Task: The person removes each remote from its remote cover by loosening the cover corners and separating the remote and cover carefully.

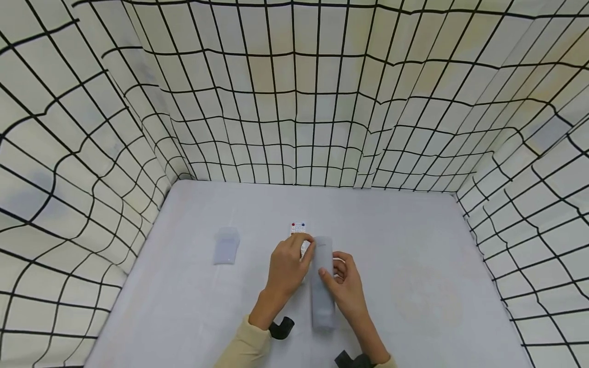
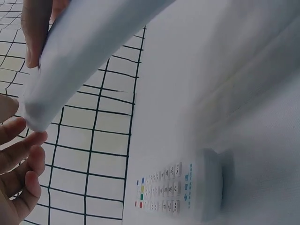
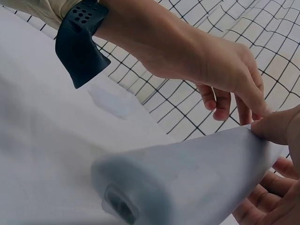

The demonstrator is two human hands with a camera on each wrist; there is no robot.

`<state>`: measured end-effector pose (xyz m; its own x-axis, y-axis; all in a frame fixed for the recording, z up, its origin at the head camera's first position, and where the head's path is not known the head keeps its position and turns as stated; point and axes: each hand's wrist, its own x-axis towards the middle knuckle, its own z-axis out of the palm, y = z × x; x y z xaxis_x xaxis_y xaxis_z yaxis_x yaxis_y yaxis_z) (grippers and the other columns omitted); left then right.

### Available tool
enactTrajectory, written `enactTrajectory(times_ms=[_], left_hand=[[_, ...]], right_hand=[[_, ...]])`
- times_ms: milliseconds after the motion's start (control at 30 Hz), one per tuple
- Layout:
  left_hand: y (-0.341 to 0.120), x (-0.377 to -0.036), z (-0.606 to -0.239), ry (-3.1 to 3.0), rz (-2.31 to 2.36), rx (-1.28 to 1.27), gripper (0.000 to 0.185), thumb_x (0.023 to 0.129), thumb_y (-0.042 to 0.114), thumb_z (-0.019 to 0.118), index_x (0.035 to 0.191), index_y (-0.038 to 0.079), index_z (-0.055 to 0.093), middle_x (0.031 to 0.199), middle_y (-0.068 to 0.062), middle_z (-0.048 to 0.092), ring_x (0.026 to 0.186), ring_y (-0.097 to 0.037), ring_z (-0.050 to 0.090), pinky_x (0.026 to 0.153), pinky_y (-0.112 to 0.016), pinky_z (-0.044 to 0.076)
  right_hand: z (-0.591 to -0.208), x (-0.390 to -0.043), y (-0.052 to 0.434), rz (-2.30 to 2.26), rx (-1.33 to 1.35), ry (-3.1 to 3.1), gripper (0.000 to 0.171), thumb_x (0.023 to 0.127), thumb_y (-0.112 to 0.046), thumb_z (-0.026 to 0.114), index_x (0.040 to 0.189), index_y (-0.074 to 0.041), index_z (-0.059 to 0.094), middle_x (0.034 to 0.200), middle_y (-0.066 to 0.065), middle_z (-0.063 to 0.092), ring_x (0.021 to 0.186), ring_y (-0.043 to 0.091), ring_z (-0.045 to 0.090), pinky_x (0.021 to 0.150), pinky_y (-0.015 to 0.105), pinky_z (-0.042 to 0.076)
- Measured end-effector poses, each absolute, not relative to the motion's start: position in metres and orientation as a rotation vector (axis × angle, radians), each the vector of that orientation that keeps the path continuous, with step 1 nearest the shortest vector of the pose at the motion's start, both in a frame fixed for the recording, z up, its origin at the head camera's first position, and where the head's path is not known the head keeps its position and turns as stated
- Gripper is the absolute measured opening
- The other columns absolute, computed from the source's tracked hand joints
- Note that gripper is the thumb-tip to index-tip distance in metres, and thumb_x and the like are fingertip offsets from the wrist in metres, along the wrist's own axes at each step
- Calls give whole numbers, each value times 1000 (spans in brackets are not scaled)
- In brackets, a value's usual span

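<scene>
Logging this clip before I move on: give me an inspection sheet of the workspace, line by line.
Surface: pale grey table, cloth-covered, faint round mark at right.
Job's things: translucent grey sleeve, long and soft, open-ended, lifted off the table; white remote control with coloured buttons lying flat beside it, partly hidden in the head view.
Clutter: small clear pouch lying flat at left, apart from the hands.
Grippers: right hand grips the sleeve around its middle; left hand has its fingers at the sleeve's far end, contact unclear.
Cables: nothing seen; dark wrist straps only.
Surroundings: white cloth walls with black grid on three sides.
</scene>
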<state>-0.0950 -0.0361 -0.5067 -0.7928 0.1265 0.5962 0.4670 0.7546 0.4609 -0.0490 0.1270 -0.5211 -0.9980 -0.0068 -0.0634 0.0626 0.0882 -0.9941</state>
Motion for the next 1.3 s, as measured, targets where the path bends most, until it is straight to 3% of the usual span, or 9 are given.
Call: enactTrajectory(times_ms=[167,300,500,667,867,1100,1300], left_hand=[[-40,-96,-506,-2447,-840,-477,37,89,39,83,111,15,67,101,2,71,68,-9,55,65,-25,45],[-46,-99,-504,-2445,-815,-521,38,87,40,83,111,15,69,103,4,74,72,-10,60,68,-28,47],[-52,-106,-501,-2345,-554,-649,25,89,31,85,103,14,74,93,3,77,81,-16,72,70,-32,51],[-49,-108,-504,-2257,-369,-725,15,88,16,83,97,9,74,84,0,77,72,-14,69,68,-31,52],[-45,-106,-508,-2293,-450,-692,17,81,2,81,95,5,72,80,-3,75,69,-14,67,67,-30,51],[-46,-103,-506,-2361,-629,-646,17,83,-3,76,98,4,73,86,-7,75,73,-18,66,70,-33,53],[-51,-105,-509,-2397,-909,-569,18,89,-3,74,106,3,76,99,-8,78,85,-21,69,75,-35,57]], right_hand=[[-521,-49,127,-2069,29,2312,51,96,-14,76,138,-6,48,117,19,72,89,7,64,74,21,55],[-521,-47,127,-2042,-2,2337,50,97,-15,76,138,-7,49,118,18,72,87,8,63,72,21,54],[-521,-46,128,-2017,-20,2368,49,96,-15,77,137,-8,51,117,17,72,84,8,63,68,20,53],[-521,-45,127,-1972,2,2417,49,95,-16,78,136,-8,52,116,15,73,88,9,63,69,19,52],[-523,-43,126,-1906,-11,2477,50,96,-19,77,137,-9,52,117,13,74,91,11,64,73,19,52],[-522,-43,126,-1900,-28,2500,49,96,-16,77,137,-10,52,118,13,74,93,12,64,74,20,52],[-521,-44,128,-1892,-84,2530,48,97,-16,75,139,-11,53,121,11,74,96,14,64,77,21,49]])
